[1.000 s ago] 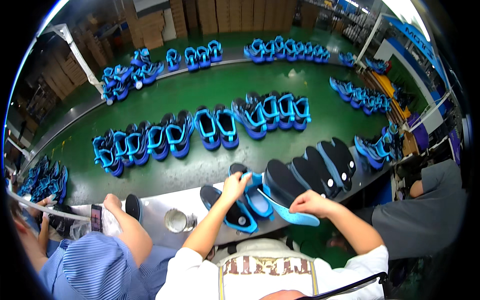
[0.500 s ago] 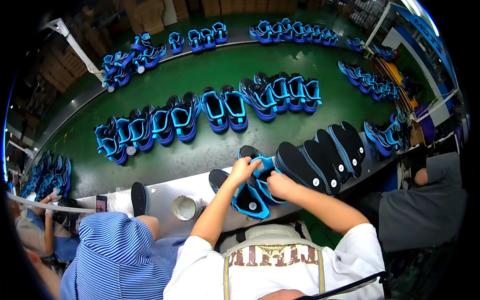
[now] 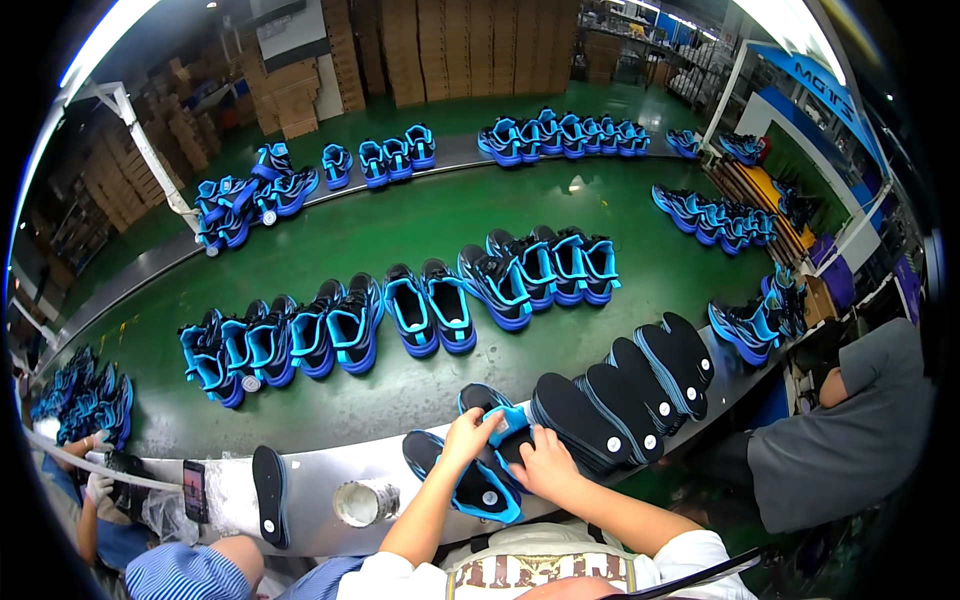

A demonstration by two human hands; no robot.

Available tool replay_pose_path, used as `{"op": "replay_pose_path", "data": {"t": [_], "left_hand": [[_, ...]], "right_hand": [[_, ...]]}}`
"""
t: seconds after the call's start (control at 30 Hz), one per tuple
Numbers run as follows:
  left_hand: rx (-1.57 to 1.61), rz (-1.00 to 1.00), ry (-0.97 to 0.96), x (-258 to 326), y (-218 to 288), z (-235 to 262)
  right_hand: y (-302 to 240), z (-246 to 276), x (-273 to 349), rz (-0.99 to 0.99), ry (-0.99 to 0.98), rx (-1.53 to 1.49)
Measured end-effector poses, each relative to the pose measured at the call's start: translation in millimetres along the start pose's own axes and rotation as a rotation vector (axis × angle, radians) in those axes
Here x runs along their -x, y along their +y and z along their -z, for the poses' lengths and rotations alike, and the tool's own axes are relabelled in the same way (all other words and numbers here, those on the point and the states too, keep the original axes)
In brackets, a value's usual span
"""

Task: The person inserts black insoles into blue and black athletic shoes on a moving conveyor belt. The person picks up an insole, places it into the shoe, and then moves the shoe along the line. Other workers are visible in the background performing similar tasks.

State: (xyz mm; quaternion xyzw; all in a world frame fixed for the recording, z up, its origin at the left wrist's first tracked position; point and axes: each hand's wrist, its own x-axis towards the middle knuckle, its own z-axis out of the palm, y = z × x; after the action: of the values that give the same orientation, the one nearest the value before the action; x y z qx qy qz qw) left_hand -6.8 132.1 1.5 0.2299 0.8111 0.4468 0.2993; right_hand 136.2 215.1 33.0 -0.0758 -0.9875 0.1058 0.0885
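A black and blue sports shoe stands on the metal ledge in front of me. My left hand pinches the light blue lining at its collar. My right hand grips the collar's right edge, its fingertips partly hidden. Just left of it sits a second sports shoe, its heel toward me and a round white sticker inside; my left forearm crosses over it. To the right of my hands lie stacks of black insoles with round white stickers.
A whitish round tub and another insole stack lie to the left, near a phone. Rows of shoes stand on the green surface beyond. People sit on both sides, including one in a grey shirt.
The view has tilted up, so everything sits lower in the picture. My right hand has turned, its fingers now straighter along the shoe collar. My left hand still holds the lining.
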Motion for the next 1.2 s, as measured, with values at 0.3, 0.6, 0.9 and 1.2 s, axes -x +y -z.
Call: {"op": "replay_pose_path", "data": {"t": [0.3,0.6,0.9,1.2], "left_hand": [[0.079,0.031,-0.106,9,2,7],[0.09,-0.045,-0.148,12,-12,11],[-0.003,-0.037,-0.122,11,-4,9],[-0.037,-0.061,-0.118,8,-13,4]], "right_hand": [[4,2,-9,-0.206,-0.637,0.119],[11,6,-18,0.005,-0.71,-0.02],[23,-29,-14,0.145,-0.582,-0.01],[32,-41,-17,0.315,-0.538,0.044]]}}
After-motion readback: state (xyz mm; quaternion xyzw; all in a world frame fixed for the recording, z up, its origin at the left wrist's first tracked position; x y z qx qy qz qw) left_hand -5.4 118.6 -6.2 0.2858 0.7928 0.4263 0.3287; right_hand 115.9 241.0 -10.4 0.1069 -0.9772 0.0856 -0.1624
